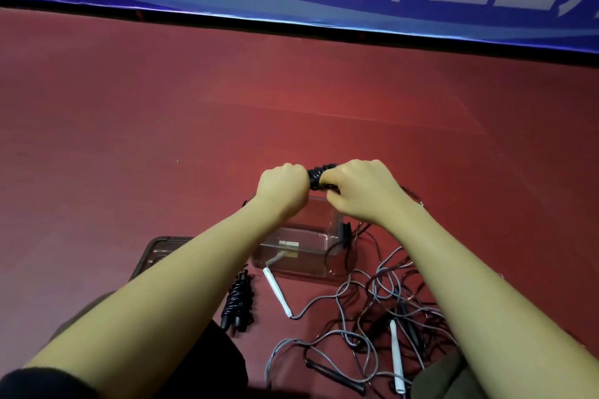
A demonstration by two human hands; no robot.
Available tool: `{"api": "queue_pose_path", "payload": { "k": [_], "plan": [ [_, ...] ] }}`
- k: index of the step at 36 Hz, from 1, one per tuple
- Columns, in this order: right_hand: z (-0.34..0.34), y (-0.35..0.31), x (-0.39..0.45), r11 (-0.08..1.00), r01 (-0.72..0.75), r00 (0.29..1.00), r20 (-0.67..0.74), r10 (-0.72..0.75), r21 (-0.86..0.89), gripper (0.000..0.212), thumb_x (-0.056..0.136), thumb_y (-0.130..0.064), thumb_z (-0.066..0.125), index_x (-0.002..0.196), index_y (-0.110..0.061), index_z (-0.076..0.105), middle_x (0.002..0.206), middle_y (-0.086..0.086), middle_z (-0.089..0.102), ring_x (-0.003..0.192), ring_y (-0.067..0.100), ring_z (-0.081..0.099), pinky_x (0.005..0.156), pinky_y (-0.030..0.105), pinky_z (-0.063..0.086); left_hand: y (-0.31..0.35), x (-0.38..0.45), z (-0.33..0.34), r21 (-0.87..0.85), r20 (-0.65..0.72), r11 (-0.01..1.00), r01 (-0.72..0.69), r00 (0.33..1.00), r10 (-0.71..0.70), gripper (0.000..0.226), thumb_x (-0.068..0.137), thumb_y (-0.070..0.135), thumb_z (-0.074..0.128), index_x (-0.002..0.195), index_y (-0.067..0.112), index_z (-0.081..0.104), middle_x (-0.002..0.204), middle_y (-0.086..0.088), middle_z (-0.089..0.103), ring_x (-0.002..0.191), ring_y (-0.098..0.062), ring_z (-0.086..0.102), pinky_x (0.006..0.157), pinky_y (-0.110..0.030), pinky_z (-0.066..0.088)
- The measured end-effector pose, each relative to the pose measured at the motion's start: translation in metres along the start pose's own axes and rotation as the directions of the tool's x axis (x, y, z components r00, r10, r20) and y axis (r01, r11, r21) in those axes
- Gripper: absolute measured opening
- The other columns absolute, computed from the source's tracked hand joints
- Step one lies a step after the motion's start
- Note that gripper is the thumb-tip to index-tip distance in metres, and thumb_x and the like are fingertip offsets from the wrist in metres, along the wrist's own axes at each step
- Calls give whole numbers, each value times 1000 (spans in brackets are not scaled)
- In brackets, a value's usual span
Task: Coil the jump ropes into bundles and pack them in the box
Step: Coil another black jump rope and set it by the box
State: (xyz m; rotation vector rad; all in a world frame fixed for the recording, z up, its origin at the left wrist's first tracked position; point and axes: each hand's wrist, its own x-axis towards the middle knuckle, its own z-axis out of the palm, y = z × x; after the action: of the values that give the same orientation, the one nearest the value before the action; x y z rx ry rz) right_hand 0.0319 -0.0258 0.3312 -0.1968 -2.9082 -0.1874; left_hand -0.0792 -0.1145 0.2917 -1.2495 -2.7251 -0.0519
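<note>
Black rope bundle [319,176], long axis left-right, both grips, left hand [282,188], right hand [359,191], clenched around it

Dim, soft indoor light — edges bowed, perhaps slightly blurred.

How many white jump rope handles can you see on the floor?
2. One white handle lies just in front of the clear box; the other lies in the tangle of loose ropes to the right. More may be hidden under the tangle or the arms.

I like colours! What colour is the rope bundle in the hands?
Black. The rope bundle shows best in the head view, between both hands.
</note>
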Motion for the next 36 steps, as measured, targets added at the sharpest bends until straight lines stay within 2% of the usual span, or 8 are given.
{"api": "queue_pose_path", "payload": {
  "k": [6, 13, 19, 22, 25, 29, 33, 36],
  "plan": [
    [3, -2, 0, 999, -49, 999, -22, 49, 10, 29, 89, -17, 44, 116, -19, 55, 119, -3, 50, 95, 28, 58, 62, 32, 34, -3, 2, -4, 122, -41, 986, -115, 992, 121, 20, 94, 15, 43, 105, 7, 57, 106, -10, 63, 96, -32, 61, 66, -31, 34],
    [7, 6, 2, 987, -133, 991, -7, 134, 89, 26, 91, -14, 40, 109, -12, 60, 107, 5, 60, 97, 31, 57, 69, 35, 42, -7, 9, -3, 239, -116, 968, -72, 988, 102, 22, 96, 27, 49, 103, 9, 60, 104, -5, 61, 98, -30, 55, 52, -25, 22],
    [-1, 12, -2, 973, -189, 982, 29, 186, 137, 23, 84, -20, 49, 98, -20, 68, 94, 5, 67, 89, 31, 58, 66, 32, 41, -4, 10, -6, 255, -73, 935, -246, 960, 272, 18, 94, 25, 52, 100, 11, 63, 102, -3, 63, 97, -27, 57, 47, -23, 13],
    [-7, 15, -4, 957, -248, 968, 73, 240, 151, 16, 81, -25, 54, 87, -22, 69, 83, 3, 63, 80, 27, 55, 65, 29, 37, -7, 5, -8, 245, -147, 880, -408, 881, 449, 24, 60, 21, 86, 62, 12, 64, 63, -1, 61, 57, -23, 59, 46, -14, 11],
    [-9, 18, -6, 959, -273, 960, 93, 266, 73, 16, 82, -32, 56, 80, -19, 65, 73, 2, 55, 74, 27, 51, 64, 29, 34, -14, 10, 0, 202, -210, 847, -491, 823, 527, 40, 32, 13, 91, 43, 16, 52, 43, 3, 49, 37, -19, 47, 43, -12, 19],
    [-5, 19, -6, 962, -268, 960, 102, 262, 50, 12, 85, -28, 54, 78, -20, 61, 73, 1, 52, 80, 28, 53, 65, 29, 32, -13, 2, -8, 175, -235, 774, -608, 738, 633, 32, 46, 8, 83, 46, 16, 52, 46, 3, 48, 39, -20, 46, 44, -15, 25],
    [0, 22, -5, 942, -316, 945, 126, 302, 113, 44, 95, -40, 47, 56, -19, 46, 59, -3, 43, 76, 29, 48, 66, 29, 32, -15, 4, -4, 153, -352, 684, -714, 607, 713, 23, 71, 26, 47, 52, 16, 53, 51, 4, 49, 46, -21, 49, 44, -19, 30],
    [5, 23, -4, 902, -375, 925, 155, 348, 212, 51, 96, -44, 45, 52, -19, 47, 59, 1, 49, 74, 29, 49, 66, 29, 36, -14, 5, -5, 148, -425, 643, -751, 539, 727, 26, 75, 28, 45, 56, 14, 54, 54, 2, 50, 50, -21, 48, 47, -22, 32]
  ]
}}
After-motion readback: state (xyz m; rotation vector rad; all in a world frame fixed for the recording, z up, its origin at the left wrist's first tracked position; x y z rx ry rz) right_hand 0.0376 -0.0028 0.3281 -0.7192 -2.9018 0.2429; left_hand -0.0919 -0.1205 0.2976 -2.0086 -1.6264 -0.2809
